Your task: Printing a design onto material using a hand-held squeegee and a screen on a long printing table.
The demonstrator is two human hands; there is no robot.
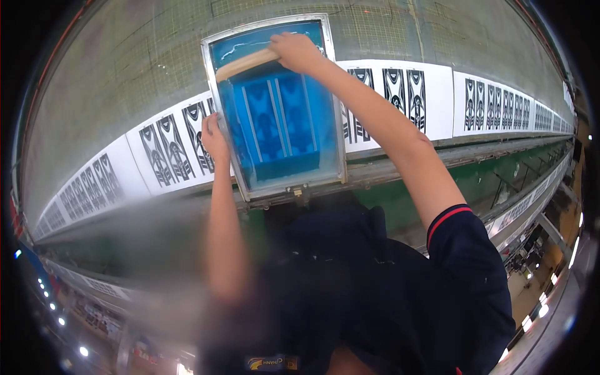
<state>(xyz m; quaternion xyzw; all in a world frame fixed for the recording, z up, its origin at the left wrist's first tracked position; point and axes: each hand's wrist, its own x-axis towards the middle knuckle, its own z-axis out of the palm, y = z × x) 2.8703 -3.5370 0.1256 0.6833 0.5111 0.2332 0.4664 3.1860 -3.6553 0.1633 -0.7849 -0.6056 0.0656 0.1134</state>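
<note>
A screen printing frame point(340, 125) with a pale metal rim and blue mesh lies across the long table, its lower end toward me. Two tall dark blue figures point(267, 119) show in the mesh between pale strips. Near the far end of the mesh, my right hand point(297, 51) is closed around the right end of a wooden-handled squeegee point(247, 64), which lies slantwise across it. Streaks of wet blue ink show beyond the squeegee. My left hand point(214, 139) grips the frame's left side, fingers bent at the rim; the fingertips are partly hidden.
White sheets with black printed patterns point(419, 100) run in a row along the table point(156, 65) on both sides of the frame. A rail point(437, 150) follows the table's near edge. Another printed row point(531, 203) lies at the lower right. Haze blurs the lower left.
</note>
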